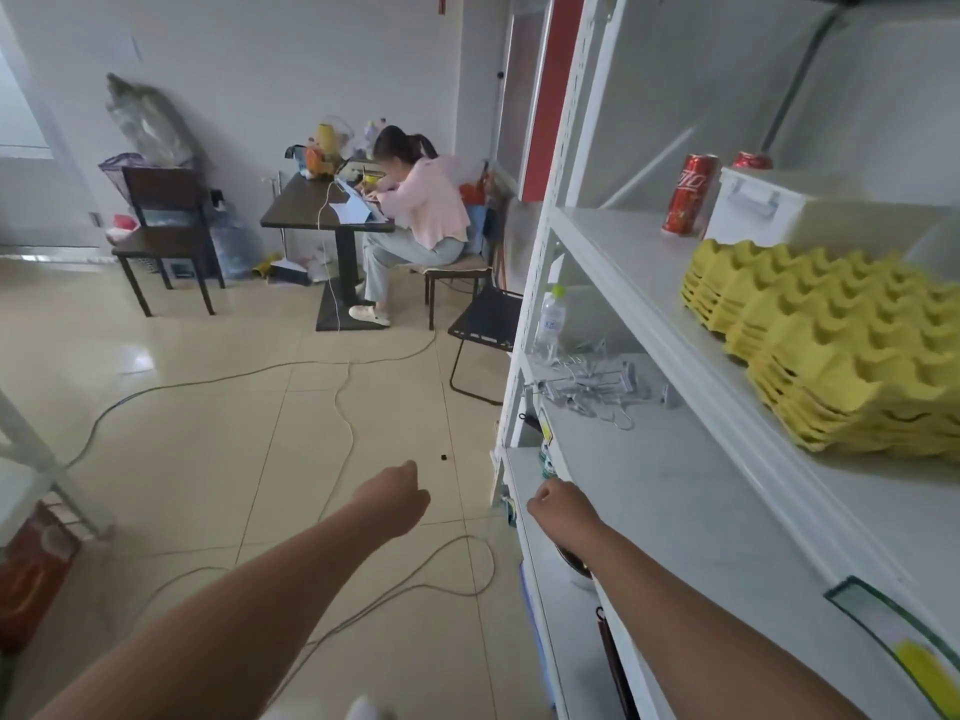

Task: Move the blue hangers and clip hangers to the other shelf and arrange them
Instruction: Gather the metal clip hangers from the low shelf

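- Head view: two bare arms reach forward; the left hand [397,493] is over the tiled floor [208,433] with fingers curled into a loose fist and nothing visible in it
- The right hand [558,504] is at the front edge of the white shelf unit [571,210], fingers curled under; whether it grips something I cannot tell, because the back of the hand hides them
- One pile of grey clip hangers [592,384] lies on the middle shelf board [675,501], well beyond the right hand, close to the front-left edge; the single hangers are too tangled to count, and their long bars run mostly across the shelf, from the front edge toward the back, with one hook toward the camera
- One clear water bottle [550,324] stands upright just behind the pile
- On the board above: two red cans [691,194], one white box [769,205], two stacks of yellow egg trays [831,324]
- One person [415,210] sits at a dark table [322,205]; one dark chair [161,220] stands left of it
- Grey cables [343,407] lie on the floor
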Demonstrator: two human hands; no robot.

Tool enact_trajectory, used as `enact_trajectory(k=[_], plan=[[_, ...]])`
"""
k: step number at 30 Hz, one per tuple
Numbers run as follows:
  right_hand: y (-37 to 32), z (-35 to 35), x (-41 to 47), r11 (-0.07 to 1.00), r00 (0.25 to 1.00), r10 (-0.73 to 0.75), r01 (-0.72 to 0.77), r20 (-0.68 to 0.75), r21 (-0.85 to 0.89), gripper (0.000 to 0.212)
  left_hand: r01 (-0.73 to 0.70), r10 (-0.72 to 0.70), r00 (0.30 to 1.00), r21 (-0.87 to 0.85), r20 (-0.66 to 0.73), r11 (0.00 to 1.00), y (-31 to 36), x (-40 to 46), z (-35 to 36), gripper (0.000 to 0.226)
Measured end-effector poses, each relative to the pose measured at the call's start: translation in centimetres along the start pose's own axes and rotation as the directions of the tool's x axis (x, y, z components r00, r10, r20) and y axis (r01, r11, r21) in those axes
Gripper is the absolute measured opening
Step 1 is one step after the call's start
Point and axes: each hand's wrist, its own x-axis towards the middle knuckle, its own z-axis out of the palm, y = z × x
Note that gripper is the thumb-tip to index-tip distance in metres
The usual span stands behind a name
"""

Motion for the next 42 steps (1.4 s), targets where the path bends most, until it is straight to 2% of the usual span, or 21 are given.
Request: enact_trajectory(k=[6, 10, 14, 19, 23, 26, 28, 35, 39, 42], plan=[[-3.4, -1.2, 8.9, 0.998, 0.996, 0.048, -0.045, -0.073, 0.041, 0.008, -0.096, 0.096, 0.995, -0.012, -0.003, 0.995, 0.4, 11.2, -2.7, 0.033], [-6.1, -1.5, 13.7, 0.994, 0.989, 0.109, -0.105, -0.103, 0.041, 0.017, -0.142, 0.143, 0.989, -0.020, 0.037, 0.990, 0.4, 17.8, -4.1, 0.036], [-7.7, -2.1, 17.9, 0.989, 0.984, 0.133, -0.124, -0.119, 0.079, 0.010, -0.187, 0.188, 0.980, -0.014, 0.060, 0.982, 0.5, 23.7, -5.2, 0.034], [-8.0, -2.5, 22.4, 0.979, 0.972, 0.200, -0.192, -0.126, 0.076, 0.013, -0.231, 0.233, 0.966, -0.027, 0.108, 0.973, 1.7, 29.5, -5.5, 0.034], [-7.4, -2.4, 26.1, 0.965, 0.962, 0.254, -0.245, -0.103, 0.089, 0.025, -0.270, 0.269, 0.953, -0.017, 0.135, 0.963, 3.3, 34.0, -4.5, 0.033], [-6.1, -2.6, 28.8, 0.959, 0.958, 0.277, -0.270, -0.081, 0.087, 0.013, -0.287, 0.287, 0.942, -0.027, 0.171, 0.958, 5.0, 37.2, -3.3, 0.034], [-4.9, -3.2, 30.6, 0.942, 0.942, 0.322, -0.308, -0.098, 0.136, 0.012, -0.301, 0.302, 0.934, -0.035, 0.191, 0.953, 6.5, 39.3, -2.5, 0.033], [0.1, -6.0, 35.8, 0.845, 0.850, 0.511, -0.472, -0.125, 0.251, 0.039, -0.343, 0.359, 0.894, -0.108, 0.268, 0.933, 12.5, 45.2, 0.0, 0.037], [2.3, -6.7, 37.8, 0.737, 0.773, 0.623, -0.528, -0.120, 0.423, 0.041, -0.356, 0.383, 0.877, -0.141, 0.290, 0.924, 15.3, 47.7, 1.9, 0.040], [3.7, -6.3, 38.9, 0.661, 0.727, 0.680, -0.549, -0.099, 0.511, 0.030, -0.367, 0.393, 0.856, -0.139, 0.337, 0.920, 16.8, 49.0, 3.6, 0.053]])
